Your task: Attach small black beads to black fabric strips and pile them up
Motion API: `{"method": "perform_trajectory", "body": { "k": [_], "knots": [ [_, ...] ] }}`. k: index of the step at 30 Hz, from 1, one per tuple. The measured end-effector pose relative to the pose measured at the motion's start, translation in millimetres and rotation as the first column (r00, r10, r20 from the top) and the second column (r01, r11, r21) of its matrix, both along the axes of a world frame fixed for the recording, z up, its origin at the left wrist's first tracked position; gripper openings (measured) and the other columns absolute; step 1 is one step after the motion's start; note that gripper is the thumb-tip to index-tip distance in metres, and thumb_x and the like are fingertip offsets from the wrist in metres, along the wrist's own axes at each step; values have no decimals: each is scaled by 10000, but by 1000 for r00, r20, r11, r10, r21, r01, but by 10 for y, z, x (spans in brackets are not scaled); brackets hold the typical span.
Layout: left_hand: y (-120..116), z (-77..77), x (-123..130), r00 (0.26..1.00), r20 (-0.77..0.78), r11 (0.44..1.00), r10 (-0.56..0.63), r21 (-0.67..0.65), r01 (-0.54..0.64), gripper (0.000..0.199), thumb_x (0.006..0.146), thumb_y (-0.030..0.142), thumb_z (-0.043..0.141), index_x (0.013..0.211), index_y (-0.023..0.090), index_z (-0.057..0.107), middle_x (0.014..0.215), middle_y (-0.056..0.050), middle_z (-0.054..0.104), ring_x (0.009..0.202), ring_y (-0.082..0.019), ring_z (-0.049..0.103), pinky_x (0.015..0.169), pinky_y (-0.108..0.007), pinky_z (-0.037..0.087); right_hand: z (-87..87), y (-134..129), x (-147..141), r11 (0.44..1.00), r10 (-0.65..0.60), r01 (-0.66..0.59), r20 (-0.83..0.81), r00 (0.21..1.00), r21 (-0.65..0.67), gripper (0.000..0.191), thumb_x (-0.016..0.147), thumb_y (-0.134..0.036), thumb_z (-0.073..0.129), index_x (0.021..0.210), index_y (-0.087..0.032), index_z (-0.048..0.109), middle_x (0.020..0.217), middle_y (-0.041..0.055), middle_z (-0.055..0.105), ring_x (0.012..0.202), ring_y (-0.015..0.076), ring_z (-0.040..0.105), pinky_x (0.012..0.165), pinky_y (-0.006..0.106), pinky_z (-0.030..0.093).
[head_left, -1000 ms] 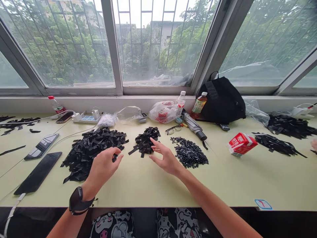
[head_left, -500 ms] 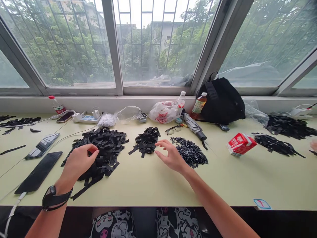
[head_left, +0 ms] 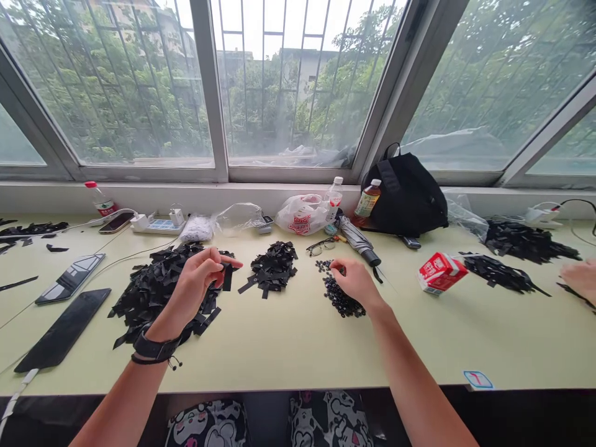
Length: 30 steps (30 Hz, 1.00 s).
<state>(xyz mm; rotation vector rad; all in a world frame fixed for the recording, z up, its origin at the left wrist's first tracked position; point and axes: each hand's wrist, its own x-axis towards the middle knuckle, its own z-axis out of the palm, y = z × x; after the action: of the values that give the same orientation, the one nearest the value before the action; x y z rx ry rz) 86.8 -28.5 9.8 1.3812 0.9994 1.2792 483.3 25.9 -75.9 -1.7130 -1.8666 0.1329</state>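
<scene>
- Table (head_left: 298, 366): lower half of the frame, under the window sill (head_left: 139, 197)
- Large pile of strips (head_left: 149, 304): left of centre on the table
- Small pile of strips (head_left: 272, 268): centre, between the large pile and the small parts
- Heap of small parts (head_left: 339, 298): right of centre
- Left hand (head_left: 195, 282): over the large pile, a single strip (head_left: 227, 276) between its fingers
- Right hand (head_left: 356, 282): on the heap
- Carton (head_left: 442, 273): further right on the table
- Backpack (head_left: 405, 195): upper right, along the table's back edge
</scene>
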Motion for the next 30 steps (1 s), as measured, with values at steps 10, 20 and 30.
{"method": "perform_trajectory", "body": {
  "k": [10, 20, 30],
  "knots": [
    [373, -538, 415, 962, 131, 951, -239, -170, 259, 307, 853, 368, 697, 1037, 148, 807, 1098, -150, 787, 993, -260, 726, 888, -366, 548, -58, -62, -176, 994, 63, -50, 151, 986, -92, 118, 851, -248, 612, 787, -221, 708, 872, 59, 722, 835, 224, 654, 737, 307, 442],
    [459, -763, 343, 957, 61, 943, -285, -160, 291, 385, 797, 310, 805, 1156, 171, 792, 1176, -155, 779, 1083, -294, 722, 1047, -466, 513, -119, -32, -146, 988, 105, -85, 156, 982, -132, 144, 911, -225, 529, 783, -222, 594, 859, 68, 669, 841, 242, 609, 756, 340, 443],
    [359, -732, 446, 983, -77, 986, -165, -45, 162, 255, 783, 461, 834, 853, 216, 827, 1587, -124, 493, 1364, -352, 553, 1073, -446, 492, -108, -78, -164, 989, 93, -76, 126, 988, -129, 122, 933, -244, 496, 823, -235, 548, 904, 79, 652, 911, 264, 604, 801, 364, 450]
  ]
}}
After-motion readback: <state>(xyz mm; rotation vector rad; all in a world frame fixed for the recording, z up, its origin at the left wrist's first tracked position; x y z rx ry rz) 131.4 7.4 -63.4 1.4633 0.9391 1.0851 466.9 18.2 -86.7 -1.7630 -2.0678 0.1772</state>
